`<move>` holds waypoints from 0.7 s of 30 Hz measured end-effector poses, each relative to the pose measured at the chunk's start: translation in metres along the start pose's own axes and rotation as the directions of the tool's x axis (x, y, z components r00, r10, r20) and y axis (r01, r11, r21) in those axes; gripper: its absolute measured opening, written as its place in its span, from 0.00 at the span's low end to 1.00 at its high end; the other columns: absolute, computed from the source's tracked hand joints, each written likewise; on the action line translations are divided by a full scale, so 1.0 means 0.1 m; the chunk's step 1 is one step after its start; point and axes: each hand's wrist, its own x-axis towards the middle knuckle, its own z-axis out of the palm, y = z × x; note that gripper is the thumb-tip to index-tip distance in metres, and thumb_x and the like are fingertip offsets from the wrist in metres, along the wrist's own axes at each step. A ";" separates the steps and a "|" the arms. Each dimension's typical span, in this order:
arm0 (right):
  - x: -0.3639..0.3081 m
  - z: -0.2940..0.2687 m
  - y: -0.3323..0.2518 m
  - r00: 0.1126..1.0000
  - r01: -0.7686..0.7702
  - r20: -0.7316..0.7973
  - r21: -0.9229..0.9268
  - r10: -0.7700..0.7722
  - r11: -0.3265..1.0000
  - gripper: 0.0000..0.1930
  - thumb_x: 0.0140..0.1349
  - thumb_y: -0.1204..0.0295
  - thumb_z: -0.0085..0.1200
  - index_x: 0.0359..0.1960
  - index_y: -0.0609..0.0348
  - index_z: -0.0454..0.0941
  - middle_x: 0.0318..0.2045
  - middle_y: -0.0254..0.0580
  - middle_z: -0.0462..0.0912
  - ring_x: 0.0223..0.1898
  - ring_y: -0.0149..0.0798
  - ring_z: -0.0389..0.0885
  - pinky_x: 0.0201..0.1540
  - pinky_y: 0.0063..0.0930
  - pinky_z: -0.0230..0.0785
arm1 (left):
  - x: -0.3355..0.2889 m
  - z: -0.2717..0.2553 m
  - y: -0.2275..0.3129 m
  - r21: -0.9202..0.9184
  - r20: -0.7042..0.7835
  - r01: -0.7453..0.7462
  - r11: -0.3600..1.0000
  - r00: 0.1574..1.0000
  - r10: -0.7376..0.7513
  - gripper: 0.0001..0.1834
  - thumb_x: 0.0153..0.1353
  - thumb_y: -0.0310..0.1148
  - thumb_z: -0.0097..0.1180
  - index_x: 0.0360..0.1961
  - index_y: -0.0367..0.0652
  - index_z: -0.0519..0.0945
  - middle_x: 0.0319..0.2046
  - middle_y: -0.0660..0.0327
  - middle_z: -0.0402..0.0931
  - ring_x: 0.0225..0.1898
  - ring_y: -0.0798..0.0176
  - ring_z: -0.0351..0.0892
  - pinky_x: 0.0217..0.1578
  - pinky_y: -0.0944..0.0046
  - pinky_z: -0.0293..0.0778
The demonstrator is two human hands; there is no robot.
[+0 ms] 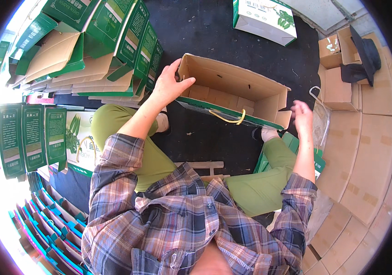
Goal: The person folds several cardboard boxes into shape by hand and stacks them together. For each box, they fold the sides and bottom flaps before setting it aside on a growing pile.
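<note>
Between left hand [169, 85] and right hand [303, 117]: open box [235, 83].

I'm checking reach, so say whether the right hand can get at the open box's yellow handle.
Probably yes: the right hand looks empty, and the yellow handle lies outside, uncovered.

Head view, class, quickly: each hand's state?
Left hand: open, thumb spread, by the corded box.
Right hand: blurred, by its right end; open or closed cannot be told.
</note>
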 end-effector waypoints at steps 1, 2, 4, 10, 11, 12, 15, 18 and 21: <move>-0.02 -0.01 -0.10 0.987 0.109 -0.122 0.006 -0.107 0.994 0.12 0.66 0.69 0.48 0.48 0.57 0.78 0.32 0.36 0.82 0.33 0.29 0.79 0.35 0.24 0.72 | -0.01 0.00 0.01 0.002 0.003 0.006 1.000 1.000 -0.006 0.39 0.50 0.43 0.65 0.63 0.45 0.65 0.44 0.52 0.71 0.40 0.57 0.75 0.45 0.59 0.73; -0.06 -0.01 -0.20 0.955 0.245 -0.177 0.026 -0.236 0.969 0.12 0.65 0.70 0.50 0.47 0.57 0.79 0.32 0.36 0.82 0.33 0.28 0.78 0.36 0.23 0.71 | -0.01 0.00 0.01 0.017 -0.004 -0.015 1.000 1.000 0.016 0.39 0.50 0.41 0.64 0.63 0.45 0.65 0.44 0.52 0.71 0.40 0.56 0.75 0.45 0.58 0.73; -0.28 0.06 -0.62 0.893 0.433 -0.158 0.050 -0.421 0.900 0.11 0.64 0.71 0.54 0.47 0.58 0.79 0.37 0.36 0.82 0.37 0.27 0.78 0.41 0.23 0.72 | -0.05 -0.03 -0.03 0.043 -0.022 -0.023 0.999 0.999 0.024 0.38 0.49 0.39 0.64 0.63 0.46 0.64 0.44 0.51 0.71 0.40 0.56 0.75 0.45 0.57 0.73; -0.91 0.47 -1.24 0.631 0.745 0.378 -0.050 -0.678 0.665 0.23 0.47 0.77 0.64 0.49 0.51 0.79 0.45 0.40 0.80 0.49 0.43 0.76 0.54 0.34 0.70 | -0.04 0.01 0.01 0.004 -0.028 -0.055 0.998 0.998 0.056 0.37 0.49 0.28 0.62 0.63 0.46 0.64 0.47 0.48 0.71 0.48 0.48 0.74 0.51 0.56 0.71; -0.93 0.59 -1.24 0.587 0.786 0.395 -0.071 -0.707 0.614 0.21 0.46 0.77 0.65 0.45 0.52 0.80 0.43 0.39 0.80 0.46 0.43 0.77 0.53 0.34 0.71 | -0.04 0.00 0.02 0.010 -0.037 -0.054 0.998 0.998 0.055 0.37 0.49 0.28 0.62 0.63 0.46 0.64 0.47 0.48 0.71 0.48 0.48 0.74 0.51 0.56 0.71; -0.90 0.67 -1.20 0.555 0.808 0.426 -0.074 -0.714 0.584 0.19 0.46 0.77 0.64 0.44 0.54 0.80 0.41 0.39 0.81 0.45 0.43 0.77 0.50 0.34 0.72 | -0.04 0.00 0.02 0.020 -0.023 -0.058 0.998 0.998 0.058 0.38 0.49 0.28 0.62 0.63 0.46 0.63 0.47 0.48 0.70 0.50 0.46 0.72 0.52 0.55 0.70; -0.81 0.77 -1.13 0.501 0.846 0.431 -0.060 -0.751 0.530 0.11 0.50 0.77 0.62 0.37 0.59 0.80 0.33 0.40 0.81 0.39 0.41 0.78 0.43 0.33 0.72 | -0.07 0.00 0.04 0.047 -0.013 -0.093 0.995 0.995 0.094 0.39 0.49 0.26 0.61 0.64 0.46 0.60 0.50 0.46 0.69 0.54 0.43 0.69 0.55 0.52 0.68; -0.76 0.77 -1.08 0.757 0.573 0.283 0.147 -0.589 0.807 0.05 0.59 0.73 0.57 0.36 0.59 0.80 0.28 0.41 0.81 0.32 0.38 0.80 0.37 0.29 0.72 | -0.07 0.04 0.09 0.012 0.060 -0.028 1.000 0.998 0.028 0.41 0.48 0.24 0.59 0.65 0.46 0.58 0.53 0.46 0.67 0.56 0.42 0.68 0.57 0.53 0.67; -0.64 0.68 -1.10 0.850 0.485 0.204 0.053 -0.485 0.873 0.07 0.60 0.72 0.57 0.38 0.59 0.80 0.31 0.40 0.81 0.32 0.36 0.79 0.36 0.28 0.71 | -0.07 -0.01 0.06 0.005 0.071 -0.117 0.993 0.991 0.116 0.42 0.47 0.24 0.59 0.66 0.45 0.58 0.54 0.45 0.66 0.57 0.42 0.67 0.57 0.53 0.66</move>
